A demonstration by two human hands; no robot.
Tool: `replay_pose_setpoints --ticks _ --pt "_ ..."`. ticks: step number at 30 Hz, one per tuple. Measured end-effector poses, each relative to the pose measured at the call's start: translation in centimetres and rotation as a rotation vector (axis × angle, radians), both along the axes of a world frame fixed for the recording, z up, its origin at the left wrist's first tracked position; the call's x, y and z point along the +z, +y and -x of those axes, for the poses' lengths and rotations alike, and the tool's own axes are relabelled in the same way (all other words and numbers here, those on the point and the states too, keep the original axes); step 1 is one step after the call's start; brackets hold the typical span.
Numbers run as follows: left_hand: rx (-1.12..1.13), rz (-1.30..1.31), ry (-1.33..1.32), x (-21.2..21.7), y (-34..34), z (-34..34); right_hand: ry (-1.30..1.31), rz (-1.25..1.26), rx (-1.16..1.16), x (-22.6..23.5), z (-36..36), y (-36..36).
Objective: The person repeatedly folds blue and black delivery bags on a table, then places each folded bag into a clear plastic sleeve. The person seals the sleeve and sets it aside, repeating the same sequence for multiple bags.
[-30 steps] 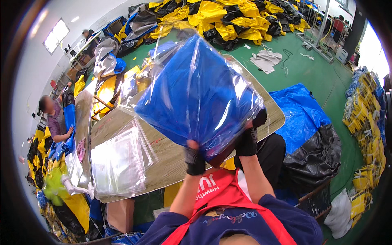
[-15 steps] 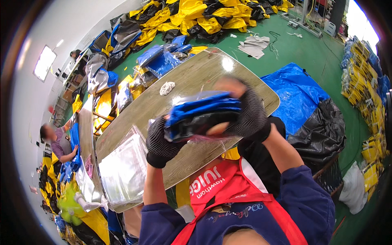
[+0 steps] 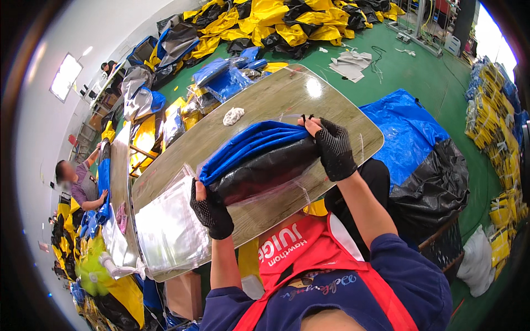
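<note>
Up above the long wooden surface [image 3: 265,105], both gloved hands grip a folded blue-and-black garment in a clear plastic bag [image 3: 259,160]. The left hand [image 3: 211,209] is closed on its lower left end, forearm rising straight from below; the right hand [image 3: 333,148] clamps the upper right end, arm bent at the elbow. A stack of clear plastic bags [image 3: 168,229] lies at the near left edge, a small white crumpled wad [image 3: 233,116] farther off; bare wood lies between them.
</note>
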State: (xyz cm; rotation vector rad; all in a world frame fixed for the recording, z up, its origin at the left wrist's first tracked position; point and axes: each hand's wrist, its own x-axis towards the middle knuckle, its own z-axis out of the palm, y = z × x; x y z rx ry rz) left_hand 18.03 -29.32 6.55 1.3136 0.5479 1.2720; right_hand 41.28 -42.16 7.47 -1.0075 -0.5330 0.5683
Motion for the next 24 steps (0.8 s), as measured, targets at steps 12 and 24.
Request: replay_pose_setpoints --ticks 12,24 --pt "0.571 -0.286 0.137 1.8 2.1 1.2 -0.464 0.108 -0.196 3.2 0.8 4.0" --pt "0.577 -0.623 0.304 11.6 3.3 0.9 -0.861 -0.212 -0.386 11.4 0.6 2.4"
